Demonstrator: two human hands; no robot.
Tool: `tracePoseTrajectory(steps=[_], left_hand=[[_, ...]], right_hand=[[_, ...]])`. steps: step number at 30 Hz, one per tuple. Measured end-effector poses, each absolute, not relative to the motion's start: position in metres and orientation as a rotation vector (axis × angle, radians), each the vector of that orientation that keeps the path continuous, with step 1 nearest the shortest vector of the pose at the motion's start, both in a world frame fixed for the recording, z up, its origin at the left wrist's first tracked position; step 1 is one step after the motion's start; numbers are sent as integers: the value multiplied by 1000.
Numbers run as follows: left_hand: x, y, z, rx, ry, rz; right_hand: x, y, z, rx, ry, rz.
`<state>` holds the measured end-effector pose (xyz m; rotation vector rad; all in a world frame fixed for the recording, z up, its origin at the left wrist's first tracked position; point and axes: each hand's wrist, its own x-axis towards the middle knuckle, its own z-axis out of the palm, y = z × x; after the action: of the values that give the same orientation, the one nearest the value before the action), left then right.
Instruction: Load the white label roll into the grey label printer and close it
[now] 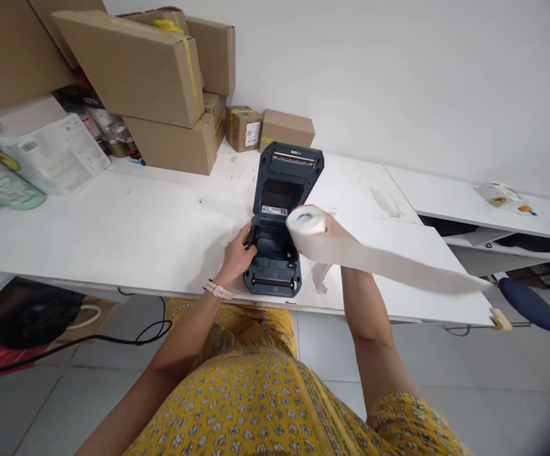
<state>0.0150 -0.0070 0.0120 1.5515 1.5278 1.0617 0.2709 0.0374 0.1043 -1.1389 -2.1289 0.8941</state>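
A dark grey label printer [273,264] stands on the white table with its lid [293,171] tilted up, its inner bay exposed. My left hand [238,254] grips the left side wall of the printer, thumb over the rim. A roll of white labels [307,229] is in my right hand [338,229], which is partly hidden behind the paper. The roll is just right of the printer's bay, above table height. From it a long loose strip [407,266] trails off to the right. A torn piece of white paper [321,278] lies beside the printer.
Cardboard boxes [170,145] are stacked at the back left, with two smaller boxes [287,126] by the wall. White cartons [61,155] and a mint-green bottle [6,180] stand far left. A dark blue stool seat [528,304] is off the table's right end.
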Motion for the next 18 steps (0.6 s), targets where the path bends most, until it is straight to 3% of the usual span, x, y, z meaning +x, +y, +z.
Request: tracePoseTrajectory(steps=[6, 11, 18], left_hand=[[14, -8, 13, 1554, 1553, 1027], [14, -9, 14, 1575, 1577, 1027], [14, -11, 15, 1558, 1555, 1030]], right_hand=[[205, 37, 124, -1340, -2758, 654], [189, 42, 123, -1402, -2826, 509], [191, 50, 96, -1398, -2865, 637]])
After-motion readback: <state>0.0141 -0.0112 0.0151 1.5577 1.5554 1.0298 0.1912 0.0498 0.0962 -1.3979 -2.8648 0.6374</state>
